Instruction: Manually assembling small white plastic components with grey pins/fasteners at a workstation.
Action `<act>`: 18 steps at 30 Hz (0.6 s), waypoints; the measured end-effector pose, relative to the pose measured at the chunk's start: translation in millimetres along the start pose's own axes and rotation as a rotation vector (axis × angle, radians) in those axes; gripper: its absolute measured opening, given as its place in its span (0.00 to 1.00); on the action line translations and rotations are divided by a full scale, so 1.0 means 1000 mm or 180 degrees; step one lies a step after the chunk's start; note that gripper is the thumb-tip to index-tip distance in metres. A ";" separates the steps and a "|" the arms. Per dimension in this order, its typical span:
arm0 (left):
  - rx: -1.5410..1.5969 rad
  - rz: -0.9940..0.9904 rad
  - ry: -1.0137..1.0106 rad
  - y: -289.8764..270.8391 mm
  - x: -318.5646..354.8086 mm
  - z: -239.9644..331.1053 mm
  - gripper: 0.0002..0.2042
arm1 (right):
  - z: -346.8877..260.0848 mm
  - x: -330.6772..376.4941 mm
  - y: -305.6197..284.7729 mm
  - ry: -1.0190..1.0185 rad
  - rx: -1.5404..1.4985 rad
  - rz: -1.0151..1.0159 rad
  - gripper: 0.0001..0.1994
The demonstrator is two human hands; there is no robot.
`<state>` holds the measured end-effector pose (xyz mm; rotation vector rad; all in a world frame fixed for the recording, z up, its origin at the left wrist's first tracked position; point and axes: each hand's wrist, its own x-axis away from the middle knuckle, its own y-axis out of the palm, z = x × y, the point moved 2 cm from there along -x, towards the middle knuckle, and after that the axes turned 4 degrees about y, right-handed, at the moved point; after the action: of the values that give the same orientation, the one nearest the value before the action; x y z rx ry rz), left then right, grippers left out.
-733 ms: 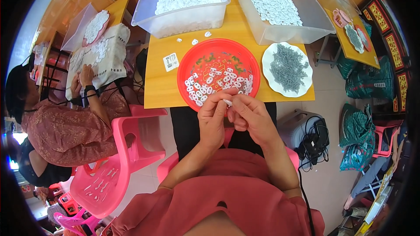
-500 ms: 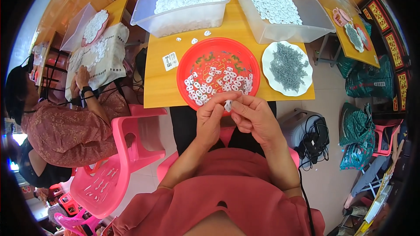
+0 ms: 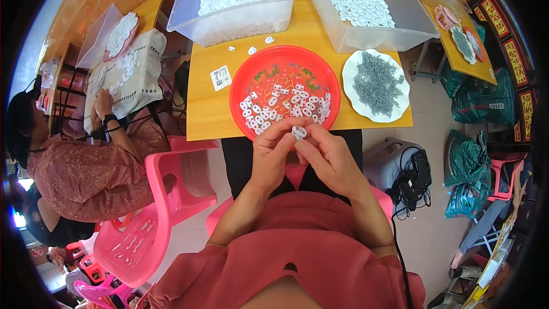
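The small white part [image 3: 298,132] pinched between the left hand [image 3: 273,151] and right hand [image 3: 327,157] looks like smooth, faintly glossy plastic. At 12 o'clock from it, the red plate [image 3: 284,60] is shiny plastic with a printed pattern. The table [image 3: 207,109] shows smooth, light varnished wood. The two clear bins [image 3: 234,20] are translucent plastic. At 2 o'clock, the white plate [image 3: 350,80] holds dull grey metal-looking pieces [image 3: 377,83]. The pink chair [image 3: 171,194] is glossy moulded plastic.

Bare tabletop [image 3: 209,111] is lying open left of the red plate [image 3: 251,74], interrupted only by a small label card [image 3: 220,78]. Two clear bins [image 3: 234,20] are blocking the far edge. The white plate [image 3: 403,111] is crowding the right margin.
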<state>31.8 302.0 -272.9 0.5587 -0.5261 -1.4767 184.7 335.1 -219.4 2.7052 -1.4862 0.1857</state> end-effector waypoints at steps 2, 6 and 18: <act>-0.0085 -0.0011 0.0139 0.001 -0.002 -0.003 0.15 | -0.002 0.000 0.002 -0.0165 0.0492 0.0097 0.17; -0.0214 -0.0206 0.0170 0.002 -0.004 0.001 0.17 | 0.002 0.000 0.004 -0.0751 0.1259 0.0464 0.13; 0.0019 0.0092 0.0242 0.029 0.013 0.000 0.19 | 0.006 0.002 0.010 -0.1716 0.2529 0.1246 0.11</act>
<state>54.2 289.7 -254.4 0.6072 -0.4774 -1.4214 178.1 327.8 -225.3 3.1545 -2.5635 0.0632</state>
